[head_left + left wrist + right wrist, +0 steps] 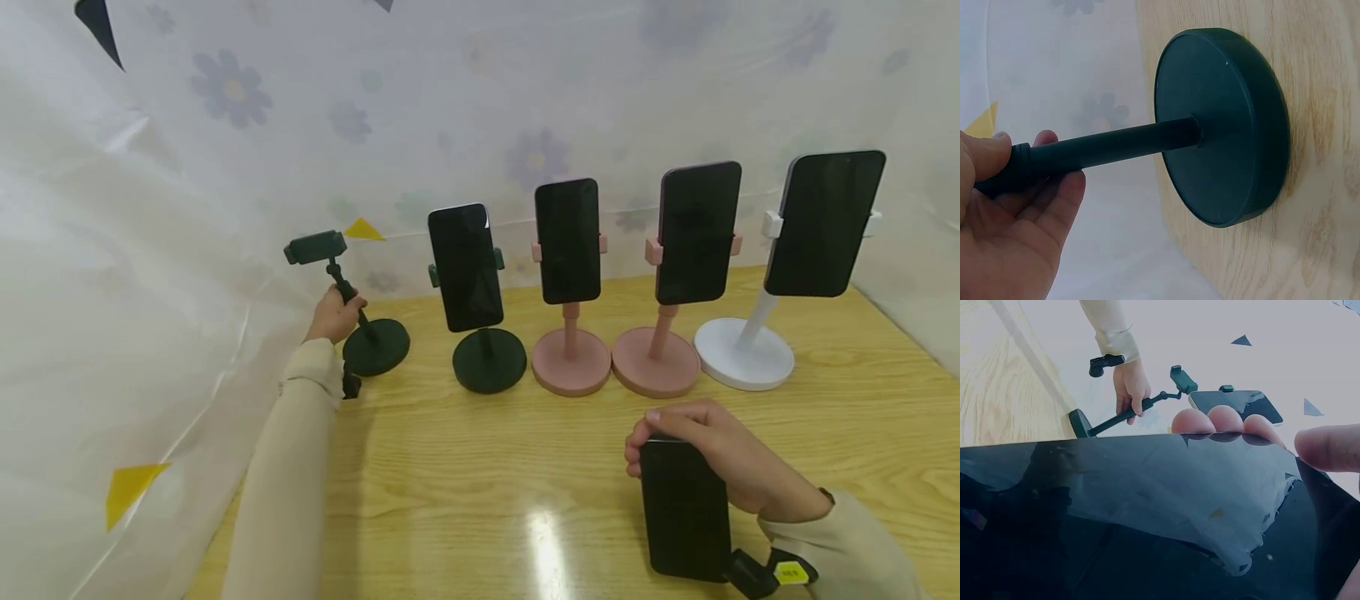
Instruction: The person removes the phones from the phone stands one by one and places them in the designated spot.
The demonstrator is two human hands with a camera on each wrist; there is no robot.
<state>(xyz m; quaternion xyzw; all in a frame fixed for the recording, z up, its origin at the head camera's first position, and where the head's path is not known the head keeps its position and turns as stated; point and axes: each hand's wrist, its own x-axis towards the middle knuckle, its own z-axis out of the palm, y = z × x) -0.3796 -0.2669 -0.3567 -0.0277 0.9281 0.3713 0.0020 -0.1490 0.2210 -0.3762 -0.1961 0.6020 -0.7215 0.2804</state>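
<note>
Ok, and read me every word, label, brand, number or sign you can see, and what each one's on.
Yellow label on the black right-wrist device: dark marks, too small and blurred to read.
Handheld phone: no text visible.
Four mounted phones: no text visible.
Dark green stand being held: no text visible.
So nothing I can quote.
</note>
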